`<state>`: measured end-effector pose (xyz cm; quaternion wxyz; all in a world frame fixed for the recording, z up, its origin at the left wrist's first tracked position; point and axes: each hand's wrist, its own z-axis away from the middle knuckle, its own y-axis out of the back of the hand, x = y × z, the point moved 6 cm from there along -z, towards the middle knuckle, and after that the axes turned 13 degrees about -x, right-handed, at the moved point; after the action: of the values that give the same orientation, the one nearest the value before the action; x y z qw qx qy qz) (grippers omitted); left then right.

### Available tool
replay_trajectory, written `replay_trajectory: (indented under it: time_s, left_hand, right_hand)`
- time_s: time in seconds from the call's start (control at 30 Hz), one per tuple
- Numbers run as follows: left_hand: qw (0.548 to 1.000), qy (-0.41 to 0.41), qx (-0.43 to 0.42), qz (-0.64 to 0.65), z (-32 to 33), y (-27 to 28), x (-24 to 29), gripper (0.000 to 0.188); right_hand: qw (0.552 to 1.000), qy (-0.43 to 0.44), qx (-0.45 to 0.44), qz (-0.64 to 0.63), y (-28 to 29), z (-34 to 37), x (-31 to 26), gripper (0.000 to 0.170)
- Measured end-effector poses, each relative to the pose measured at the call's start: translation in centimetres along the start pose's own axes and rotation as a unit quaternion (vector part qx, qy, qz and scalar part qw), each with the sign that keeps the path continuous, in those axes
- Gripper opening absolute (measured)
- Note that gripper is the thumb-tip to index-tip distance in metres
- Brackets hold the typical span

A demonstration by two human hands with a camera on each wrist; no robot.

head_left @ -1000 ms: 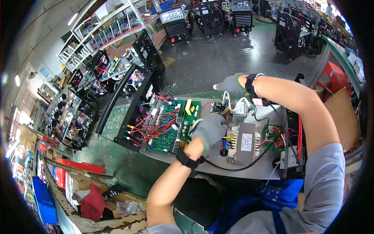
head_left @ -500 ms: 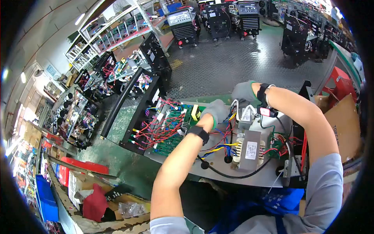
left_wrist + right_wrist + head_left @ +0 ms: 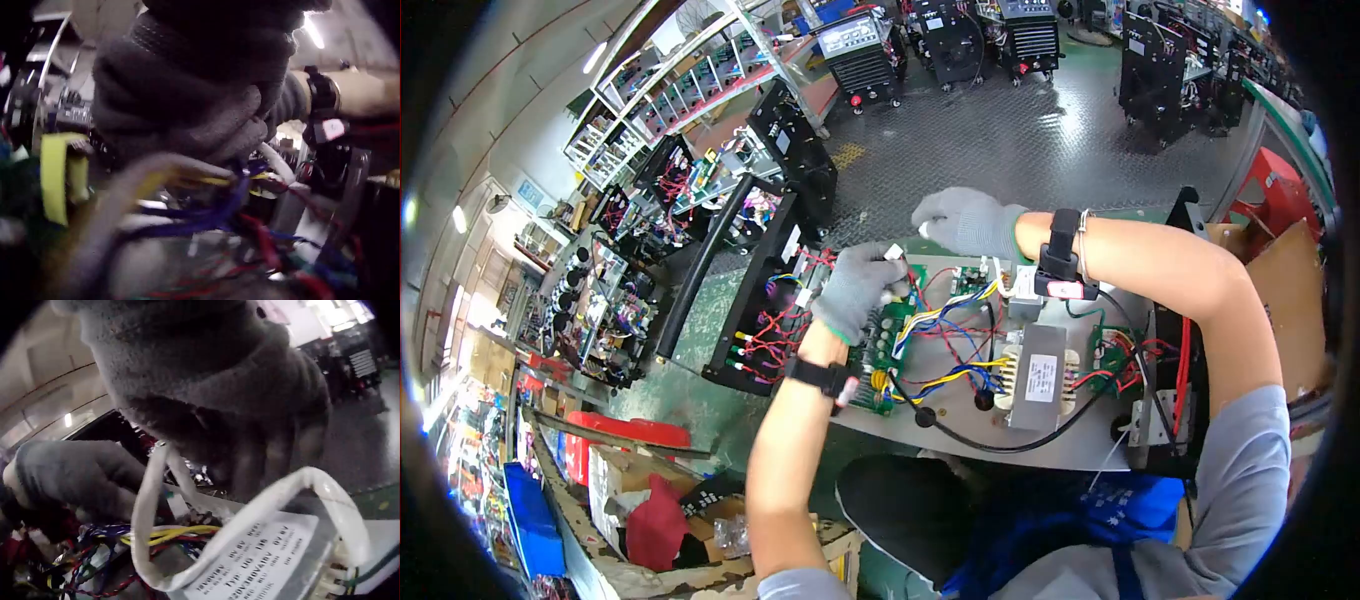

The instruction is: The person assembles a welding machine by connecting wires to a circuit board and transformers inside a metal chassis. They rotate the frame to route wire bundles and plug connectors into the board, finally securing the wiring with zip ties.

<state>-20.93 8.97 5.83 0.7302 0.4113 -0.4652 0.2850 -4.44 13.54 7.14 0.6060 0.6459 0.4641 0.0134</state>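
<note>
My gloved left hand [image 3: 855,292] is over the green circuit board [image 3: 897,330], its fingers pinching a small white connector [image 3: 894,252]. The right wrist view shows that connector [image 3: 177,506] at the fingertips of the left hand [image 3: 78,475]. Beyond the chassis's far edge, my right hand [image 3: 970,220] hangs with loosely bent fingers and nothing visible in them. Beneath it in the right wrist view are a thick white cable [image 3: 147,531] and a labelled metal box [image 3: 262,562]. Blue and yellow wires [image 3: 187,219] blur across the left wrist view.
A large transformer [image 3: 1040,378] sits on the chassis plate [image 3: 1000,445], right of bundled coloured wires. A black cable [image 3: 1010,448] curves along the near side. At lower left is a carton holding a red cloth [image 3: 656,522]. Black machines [image 3: 862,62] stand on the floor beyond.
Since half a second ago, my left hand has moved left from the middle wires to above the circuit board. My right hand has also shifted left, away from the white cables.
</note>
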Motion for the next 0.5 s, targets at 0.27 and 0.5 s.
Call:
replay_trajectory:
  time_s: [0.27,0.5]
  left_hand:
    - [0.984,-0.167,0.057,0.008,3.4,0.3,-0.4,0.021]
    - [0.972,-0.102,0.173,-0.12,4.9,-0.9,-2.7,0.026]
  right_hand:
    - [0.889,0.043,-0.39,-0.234,-5.6,0.1,-1.4,0.022]
    - [0.883,-0.148,-0.398,-0.201,-4.0,1.4,-3.4,0.026]
